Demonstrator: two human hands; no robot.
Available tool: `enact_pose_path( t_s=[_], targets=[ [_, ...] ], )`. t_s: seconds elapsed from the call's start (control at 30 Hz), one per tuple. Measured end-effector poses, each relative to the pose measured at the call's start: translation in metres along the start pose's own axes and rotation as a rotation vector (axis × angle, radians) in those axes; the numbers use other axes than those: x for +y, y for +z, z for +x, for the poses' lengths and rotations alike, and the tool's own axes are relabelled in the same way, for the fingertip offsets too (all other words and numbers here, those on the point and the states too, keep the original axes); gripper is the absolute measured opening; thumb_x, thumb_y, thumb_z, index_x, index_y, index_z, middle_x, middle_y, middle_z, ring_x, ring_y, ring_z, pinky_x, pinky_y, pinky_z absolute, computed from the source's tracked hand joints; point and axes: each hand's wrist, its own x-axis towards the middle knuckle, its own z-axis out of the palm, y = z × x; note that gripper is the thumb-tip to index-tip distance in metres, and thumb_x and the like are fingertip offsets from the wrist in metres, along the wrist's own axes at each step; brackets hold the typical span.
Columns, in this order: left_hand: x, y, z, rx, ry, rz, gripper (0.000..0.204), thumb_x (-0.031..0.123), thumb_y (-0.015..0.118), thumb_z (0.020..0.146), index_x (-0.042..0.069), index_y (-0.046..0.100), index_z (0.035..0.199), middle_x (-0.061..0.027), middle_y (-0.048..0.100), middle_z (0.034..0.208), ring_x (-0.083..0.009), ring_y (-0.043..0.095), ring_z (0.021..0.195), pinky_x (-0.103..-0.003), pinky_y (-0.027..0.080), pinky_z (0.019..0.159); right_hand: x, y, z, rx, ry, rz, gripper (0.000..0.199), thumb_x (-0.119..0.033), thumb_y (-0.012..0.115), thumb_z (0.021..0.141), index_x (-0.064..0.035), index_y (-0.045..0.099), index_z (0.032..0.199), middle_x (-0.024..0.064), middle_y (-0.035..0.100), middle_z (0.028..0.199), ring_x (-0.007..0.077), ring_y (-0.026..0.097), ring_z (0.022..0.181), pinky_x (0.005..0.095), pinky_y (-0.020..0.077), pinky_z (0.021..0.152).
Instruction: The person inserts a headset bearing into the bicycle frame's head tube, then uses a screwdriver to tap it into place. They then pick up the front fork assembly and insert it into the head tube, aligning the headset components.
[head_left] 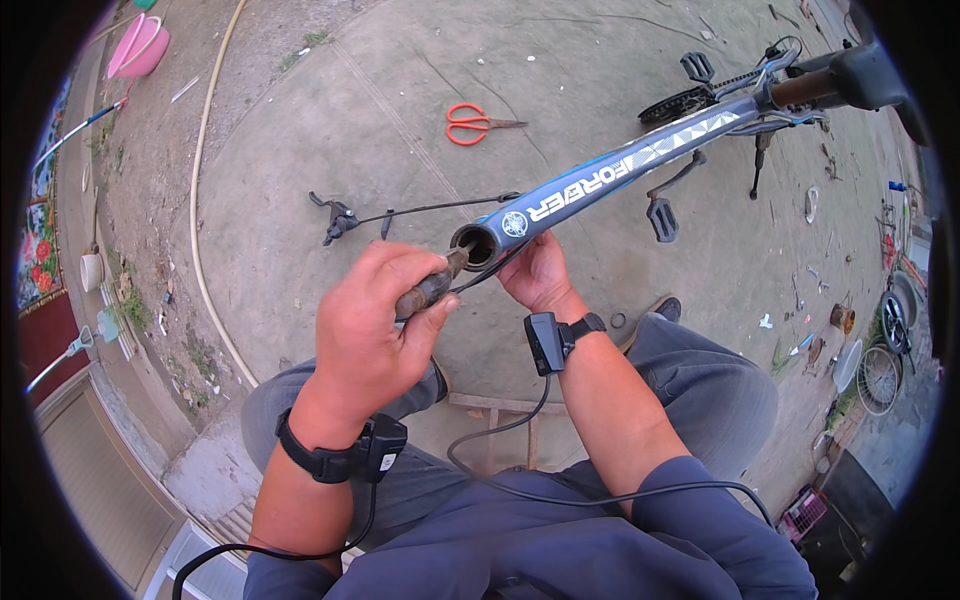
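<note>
Watching from my end on the head view, I've got the left hand (372,318) with thumb and fingers clamped on a dark-handled tool (425,293), its tip poking just inside the rim of the open tube end (484,250) of a blue-grey bike frame (590,185). That frame slants from the middle up to the right, open end toward me. The right hand (540,275) is palm-up under the tube near that end; its fingertips are hidden, so I can't tell if they're gripping. A black cable (482,274) passes close by both hands, so that side's tight, and the right knee (715,375) sits below a pedal (662,220). Way more room on the left: bare ground (270,230) stretches from the tube's rim out to a yellowish hose (207,120). Main clutter there is a brake lever (340,220) just beyond the left hand, plus orange-handled scissors (487,123) farther up, well apart from both hands.
</note>
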Motion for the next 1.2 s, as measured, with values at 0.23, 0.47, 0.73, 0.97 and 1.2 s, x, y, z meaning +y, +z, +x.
enact_pose_path(
  t_s=[0.23, 0.47, 0.73, 0.97, 1.2],
  targets=[
    [0.003, -0.001, 0.001, 0.016, 0.091, 0.067, 0.036, 0.003, 0.08, 0.076, 0.003, 0.065, 0.109, -0.0155, 0.066, 0.097, -0.0295, 0.065, 0.079, -0.034, 0.052, 0.068, 0.0, -0.003, 0.003, -0.039, 0.007, -0.021, 0.044, -0.04, 0.035, 0.107, -0.0092, 0.06, 0.127, 0.0076, 0.07, 0.114, 0.0245, 0.068, 0.102, 0.0432, 0.0556, 0.087],
    [0.002, 0.005, 0.003, 0.062, 0.177, 0.163, 0.038, 0.005, 0.082, 0.073, 0.006, 0.066, 0.107, -0.0116, 0.065, 0.094, -0.0276, 0.065, 0.07, -0.035, 0.051, 0.058, 0.001, -0.006, 0.004, -0.028, 0.007, -0.02, 0.043, -0.041, 0.036, 0.107, -0.0099, 0.06, 0.125, 0.0071, 0.07, 0.114, 0.0243, 0.067, 0.1, 0.0425, 0.0557, 0.085],
    [0.002, 0.014, 0.004, 0.049, 0.112, 0.187, 0.035, 0.005, 0.082, 0.075, 0.006, 0.065, 0.106, -0.0103, 0.065, 0.093, -0.0269, 0.065, 0.069, -0.035, 0.051, 0.057, -0.001, -0.004, 0.002, -0.047, 0.017, -0.009, 0.04, -0.038, 0.038, 0.108, -0.0074, 0.061, 0.119, 0.0085, 0.07, 0.113, 0.025, 0.067, 0.101, 0.0422, 0.0557, 0.089],
    [0.002, 0.013, 0.006, 0.098, 0.082, 0.156, 0.034, 0.007, 0.081, 0.077, 0.006, 0.065, 0.107, -0.0114, 0.065, 0.093, -0.0274, 0.065, 0.069, -0.034, 0.052, 0.059, -0.003, 0.0, -0.001, -0.079, 0.022, -0.01, 0.04, -0.038, 0.038, 0.108, -0.0077, 0.06, 0.121, 0.009, 0.069, 0.115, 0.0258, 0.067, 0.104, 0.0444, 0.0555, 0.09],
    [0.003, 0.01, 0.005, 0.111, 0.069, 0.126, 0.033, 0.006, 0.081, 0.076, 0.005, 0.065, 0.106, -0.012, 0.066, 0.092, -0.0281, 0.066, 0.071, -0.034, 0.052, 0.062, -0.002, 0.0, 0.0, -0.028, 0.026, -0.033, 0.043, -0.041, 0.037, 0.107, -0.0095, 0.06, 0.126, 0.0082, 0.07, 0.116, 0.0247, 0.068, 0.101, 0.0435, 0.0564, 0.084]
  ],
)
